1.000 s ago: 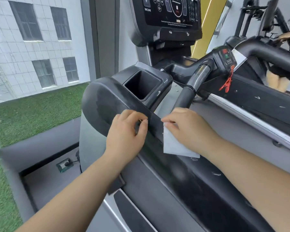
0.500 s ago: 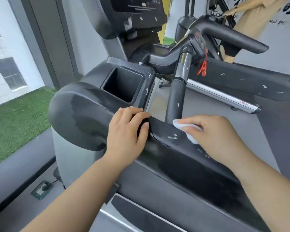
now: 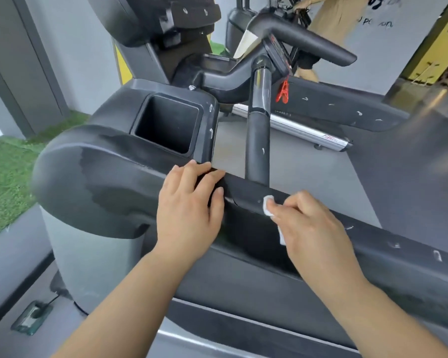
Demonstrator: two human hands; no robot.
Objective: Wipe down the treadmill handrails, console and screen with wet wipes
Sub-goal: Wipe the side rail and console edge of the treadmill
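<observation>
Wet wipe (image 3: pixel 268 209): centre-right of frame, wadded under the right hand (image 3: pixel 313 228) on the black handrail (image 3: pixel 246 191), just below the upright grip bar (image 3: pixel 256 135). Likely soft, limp, near weightless, so pinch it as a wad and press it flat. Right fingers are curled and pinching it. Left hand (image 3: pixel 189 208) lies flat on the rail, fingers straight. A second ago the wipe hung as a sheet; now it's bunched. Left hand hasn't moved.

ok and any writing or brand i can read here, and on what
Red brand word on the silver rail: too blurred to read.
Dark lettering on the grey wall: cut off, unreadable.
Small control panel on the handlebar: markings too small.
No text reads clearly.
</observation>
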